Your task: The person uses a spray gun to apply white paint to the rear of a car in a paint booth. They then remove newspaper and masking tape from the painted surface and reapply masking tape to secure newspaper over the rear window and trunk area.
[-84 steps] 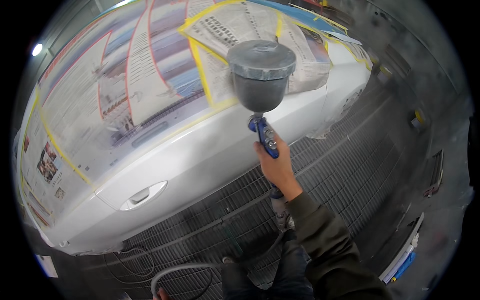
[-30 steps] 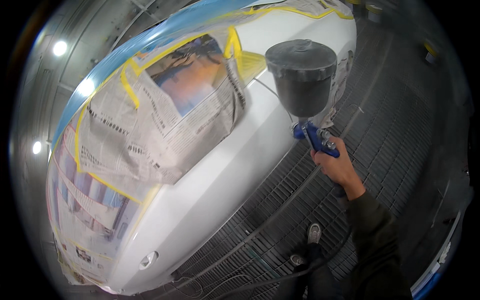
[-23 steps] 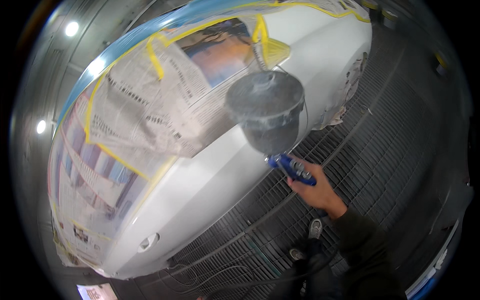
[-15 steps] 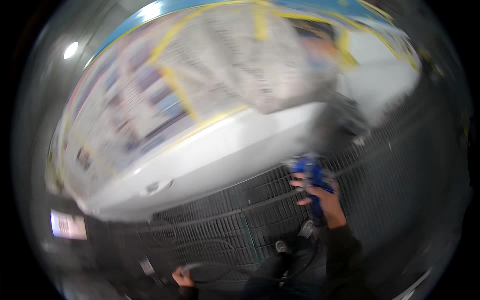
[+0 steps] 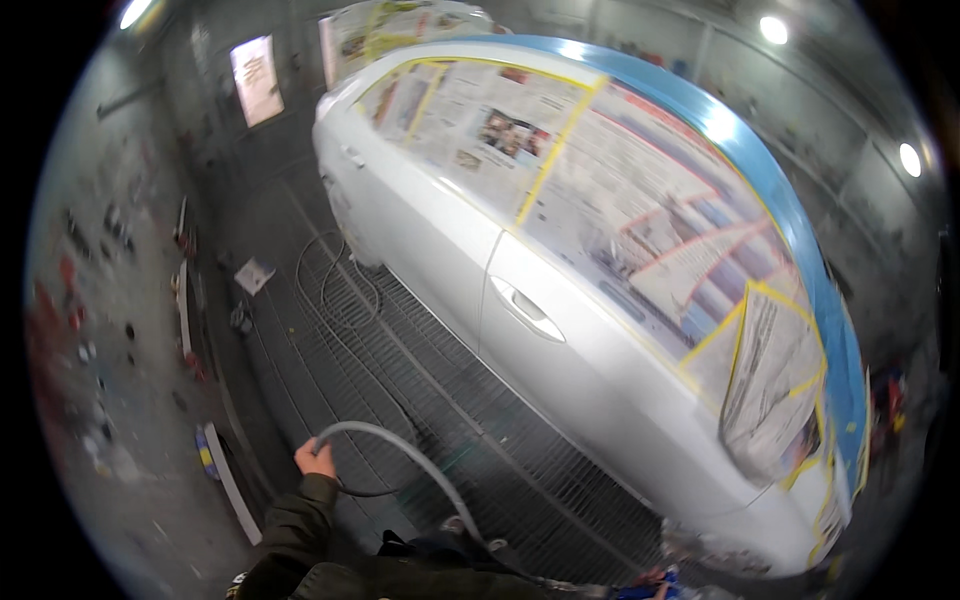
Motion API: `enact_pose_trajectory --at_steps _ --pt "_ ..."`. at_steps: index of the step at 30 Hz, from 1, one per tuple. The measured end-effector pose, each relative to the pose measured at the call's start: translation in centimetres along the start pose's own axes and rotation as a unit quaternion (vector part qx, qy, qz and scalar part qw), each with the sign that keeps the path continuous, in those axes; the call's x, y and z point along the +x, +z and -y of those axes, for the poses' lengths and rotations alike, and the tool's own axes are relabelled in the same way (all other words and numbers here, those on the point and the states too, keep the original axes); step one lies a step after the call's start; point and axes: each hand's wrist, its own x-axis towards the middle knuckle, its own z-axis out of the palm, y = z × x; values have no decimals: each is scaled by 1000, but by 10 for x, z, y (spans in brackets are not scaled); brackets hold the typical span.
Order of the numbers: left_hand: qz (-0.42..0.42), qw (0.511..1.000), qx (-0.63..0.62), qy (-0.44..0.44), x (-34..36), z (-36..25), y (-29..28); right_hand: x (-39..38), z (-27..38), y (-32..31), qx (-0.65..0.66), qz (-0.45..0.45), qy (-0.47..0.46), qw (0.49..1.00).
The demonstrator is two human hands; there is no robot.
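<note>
My left hand [image 5: 316, 459] is closed around a grey air hose [image 5: 425, 462], which arches from it down toward my body at the lower edge. At the bottom edge, right of centre, a small part of my right hand [image 5: 648, 578] shows on a blue spray gun [image 5: 668, 582]; most of both is cut off. Beyond the hands stands a white car [image 5: 590, 400], its side toward me. Newspaper [image 5: 640, 200] edged with yellow tape covers its windows, and blue sheeting [image 5: 720, 120] lies along the roof. A loose newspaper flap [image 5: 770, 370] hangs near its right end.
Slatted grating [image 5: 450, 400] forms the floor beside the car. More thin hose [image 5: 350, 300] lies looped on it. A paint-spattered wall [image 5: 110, 300] stands at the left, with a long pale strip [image 5: 232, 490] at its foot. A paper sheet [image 5: 254, 275] lies on the floor.
The view has swung left along the car. My right hand and the spray gun have gone from mid-picture to the bottom edge. My left hand still grips the hose, now higher in the picture.
</note>
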Motion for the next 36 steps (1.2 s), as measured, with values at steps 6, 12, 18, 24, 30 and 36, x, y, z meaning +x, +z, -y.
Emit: enact_pose_trajectory --at_steps 6,12,18,24,30,36 --pt "-152 981 89 -85 -55 89 -70 -4 23 79 -45 70 55 995" --pt "-232 953 92 -172 -128 138 -102 49 2 115 -59 209 72 973" --pt "-255 953 68 -149 -123 181 -133 -34 -4 231 -195 239 43 950" --pt "-260 962 33 -82 -21 129 -115 -90 -42 366 -216 305 -48 926" --pt "-208 974 16 -89 85 186 -101 -158 -118 526 -281 311 -124 899" --pt "-198 974 20 -106 176 219 -103 -252 -192 651 -320 377 -121 861"
